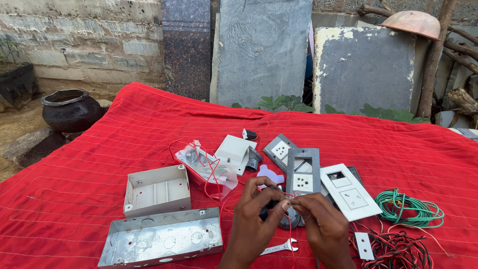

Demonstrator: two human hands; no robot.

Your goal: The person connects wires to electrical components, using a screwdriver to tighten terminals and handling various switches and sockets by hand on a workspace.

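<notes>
Both hands low centre: left hand point(254, 219) and right hand point(323, 226) fingers pinched together, gripping thin red wire point(290, 219) and small round black-grey part point(288, 217) between them, just above cloth, in front of socket plates. What exactly each finger clamps: cannot tell.

Largest to smallest:
- red cloth point(99, 149), ribbed stitched lines, soft, covering whole work surface.
- stone slabs point(264, 50) leaning behind, flat, rough grey; one dark speckled.
- black round pot point(69, 109) off left on ground, matte.
- long metal box point(162, 238), galvanised, rectangular, round knockouts, near left hand.
- white square box point(157, 190), open top, plastic-looking, just behind metal box.
- white faceplate point(348, 192), smooth, rectangular, tilted, right of hands.
- grey socket frame point(302, 172), upright rectangle with white socket insert; second grey socket module point(279, 148) behind it.
- green wire coil point(408, 208), glossy, looped, far right.
- red-black wire bundle point(398, 249), tangled, bottom right.
- clear plastic bag point(204, 164) with red wires, crinkled.
- white switch block point(234, 149), boxy.
- small spanner point(279, 247), shiny metal, flat on cloth, beneath hands.
- small white blank plate point(364, 245), narrow, beside wire bundle.
</notes>
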